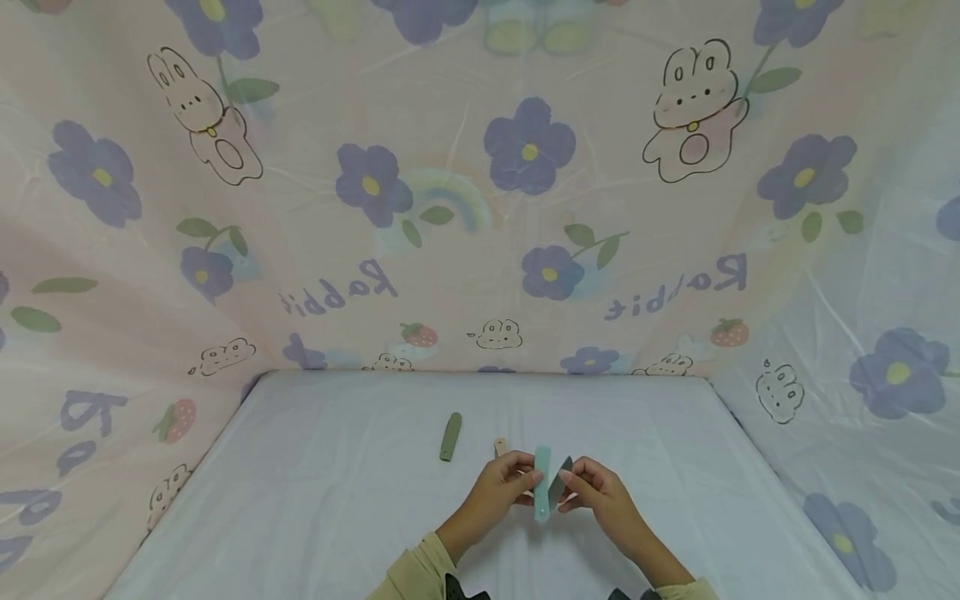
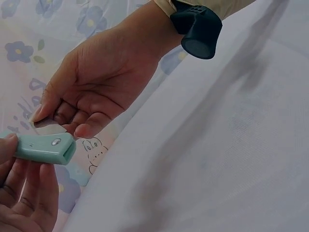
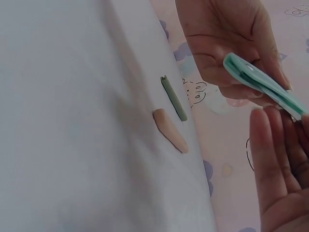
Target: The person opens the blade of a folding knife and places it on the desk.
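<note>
A mint-green folding knife is held above the white table between both hands. My left hand grips its handle, thumb on the near face and fingers behind. From the right side my right hand pinches the grey blade between thumb and fingers. The blade stands partly swung out from the handle, at a narrow angle. In the right wrist view the slot along the handle shows, while the blade is mostly hidden by fingers.
Beyond the left hand lie a folded olive-green knife and a beige one, the latter partly hidden by that hand in the head view. A white cloth covers the table. Printed curtains hang around its back and sides.
</note>
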Tool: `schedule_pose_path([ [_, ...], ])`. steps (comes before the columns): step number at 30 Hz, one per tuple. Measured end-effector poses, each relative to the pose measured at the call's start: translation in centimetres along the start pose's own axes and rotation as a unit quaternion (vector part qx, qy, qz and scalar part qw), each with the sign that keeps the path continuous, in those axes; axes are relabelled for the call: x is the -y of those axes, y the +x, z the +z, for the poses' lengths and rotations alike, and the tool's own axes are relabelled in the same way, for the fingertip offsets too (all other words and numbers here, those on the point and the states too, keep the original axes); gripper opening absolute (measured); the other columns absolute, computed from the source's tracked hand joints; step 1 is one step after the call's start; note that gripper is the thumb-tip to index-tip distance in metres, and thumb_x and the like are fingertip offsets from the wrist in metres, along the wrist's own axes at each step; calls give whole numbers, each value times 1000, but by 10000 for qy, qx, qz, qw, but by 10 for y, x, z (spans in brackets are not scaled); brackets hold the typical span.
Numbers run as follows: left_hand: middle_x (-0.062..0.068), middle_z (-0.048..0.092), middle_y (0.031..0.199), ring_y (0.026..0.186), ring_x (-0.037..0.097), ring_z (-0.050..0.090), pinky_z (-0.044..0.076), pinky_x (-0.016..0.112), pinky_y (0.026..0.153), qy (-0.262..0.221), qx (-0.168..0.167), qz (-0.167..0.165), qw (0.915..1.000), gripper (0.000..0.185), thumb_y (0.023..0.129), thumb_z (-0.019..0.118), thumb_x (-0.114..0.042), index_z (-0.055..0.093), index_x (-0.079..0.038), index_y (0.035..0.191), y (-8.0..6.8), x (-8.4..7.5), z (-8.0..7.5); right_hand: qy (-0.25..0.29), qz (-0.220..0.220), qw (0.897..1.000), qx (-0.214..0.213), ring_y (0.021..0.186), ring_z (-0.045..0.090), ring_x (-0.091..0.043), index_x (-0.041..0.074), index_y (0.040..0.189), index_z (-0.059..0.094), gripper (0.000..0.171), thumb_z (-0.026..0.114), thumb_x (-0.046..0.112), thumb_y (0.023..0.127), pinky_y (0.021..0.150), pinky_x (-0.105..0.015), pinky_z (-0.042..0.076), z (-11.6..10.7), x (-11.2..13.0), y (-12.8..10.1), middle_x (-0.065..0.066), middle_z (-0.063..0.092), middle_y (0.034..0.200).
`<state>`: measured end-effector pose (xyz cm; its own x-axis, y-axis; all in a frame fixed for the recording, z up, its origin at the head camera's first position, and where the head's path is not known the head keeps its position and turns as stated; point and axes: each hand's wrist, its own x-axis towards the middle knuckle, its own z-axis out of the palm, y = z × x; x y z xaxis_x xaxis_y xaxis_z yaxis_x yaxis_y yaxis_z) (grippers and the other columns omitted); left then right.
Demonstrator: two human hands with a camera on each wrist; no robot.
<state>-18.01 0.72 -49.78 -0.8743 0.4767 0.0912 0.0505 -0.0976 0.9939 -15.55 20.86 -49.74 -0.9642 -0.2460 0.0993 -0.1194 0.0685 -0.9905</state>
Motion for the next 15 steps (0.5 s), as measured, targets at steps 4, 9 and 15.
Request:
schedule_pose_path([
  [4,7,59,99,88,18,62,54,44,77,-154,-130,22,9998,29,91,61,-22,58,-2,112,1,1,0,54,12,9998,-175,87,59,-41,-13,95,47,34,54,21,96,69,-43,55,1,0,0,-31,57,92],
  [9,7,59,99,87,20,63,54,41,77,-333,-306,0,9990,29,91,61,-21,58,-1,112,2,3,-1,148,-88,9991,-397,84,62,-34,-10,92,50,29,54,19,95,68,-43,56,3,1,1,-28,60,90],
  [15,7,60,99,89,20,62,55,37,76,-476,-480,-75,9977,32,91,62,-23,56,-1,113,2,2,0,263,-46,9976,-633,78,65,-24,-8,91,50,28,56,19,94,67,-43,56,6,3,1,-17,63,85],
])
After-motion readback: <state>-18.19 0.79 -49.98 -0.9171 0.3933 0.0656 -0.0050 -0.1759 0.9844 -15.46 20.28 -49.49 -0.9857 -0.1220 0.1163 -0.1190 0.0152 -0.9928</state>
